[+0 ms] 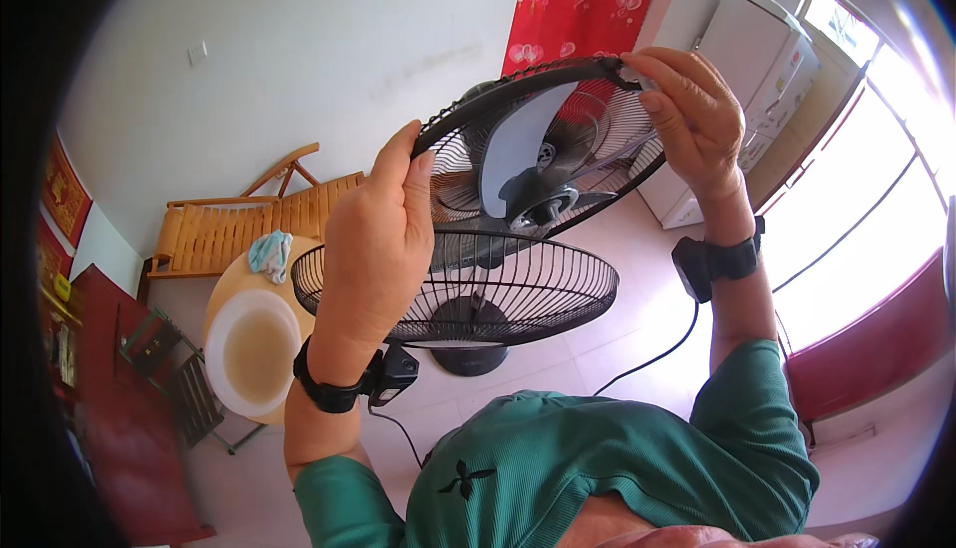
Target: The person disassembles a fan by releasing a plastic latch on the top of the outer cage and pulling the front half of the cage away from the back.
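Note:
A black standing fan fills the middle of the view, its blades (515,152) showing and its round base (470,357) on the floor. My left hand (381,242) pinches the left side of the upper grille's black rim (515,89). At that rim's upper right, my right hand (691,111) closes its thumb and fingers near a small clip; a pale piece, too small to identify, shows at the fingertips. Below the blades, a separate wire fan guard (463,287) is tilted, partly behind my left wrist; what supports it cannot be told.
On the left, a round table (224,272) bears a basin (216,361) of cloudy water and a cloth (270,255). Behind it is a slatted wooden recliner (224,234); a folding chair (196,399) stands beside it. A refrigerator (754,63) stands at upper right, near a bright doorway.

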The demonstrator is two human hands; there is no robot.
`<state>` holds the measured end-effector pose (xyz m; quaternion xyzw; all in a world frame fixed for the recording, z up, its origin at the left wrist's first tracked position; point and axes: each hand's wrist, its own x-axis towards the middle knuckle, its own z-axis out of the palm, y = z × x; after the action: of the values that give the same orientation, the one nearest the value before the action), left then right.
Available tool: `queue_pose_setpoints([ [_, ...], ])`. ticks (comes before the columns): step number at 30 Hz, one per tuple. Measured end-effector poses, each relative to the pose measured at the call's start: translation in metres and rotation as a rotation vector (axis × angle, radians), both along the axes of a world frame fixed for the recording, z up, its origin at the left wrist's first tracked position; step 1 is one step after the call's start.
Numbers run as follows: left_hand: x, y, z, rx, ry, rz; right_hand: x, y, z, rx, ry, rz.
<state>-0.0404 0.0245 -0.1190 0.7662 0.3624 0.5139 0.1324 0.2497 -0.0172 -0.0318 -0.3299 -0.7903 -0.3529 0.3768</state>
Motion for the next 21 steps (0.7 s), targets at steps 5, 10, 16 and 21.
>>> queue_pose_setpoints([
  [5,-0.002,0.002,-0.003,0.023,-0.031,0.006,-0.006,-0.001,-0.001,0.004,-0.041,-0.021],
  [10,-0.002,0.002,0.001,-0.025,-0.044,-0.007,-0.011,-0.002,-0.004,0.069,-0.071,-0.112],
  [16,-0.003,0.003,-0.001,0.026,-0.045,0.009,-0.006,0.003,-0.005,0.142,-0.115,-0.131],
  [21,-0.003,0.002,0.0,0.037,-0.055,0.002,-0.008,0.002,-0.006,0.168,-0.113,-0.115],
])
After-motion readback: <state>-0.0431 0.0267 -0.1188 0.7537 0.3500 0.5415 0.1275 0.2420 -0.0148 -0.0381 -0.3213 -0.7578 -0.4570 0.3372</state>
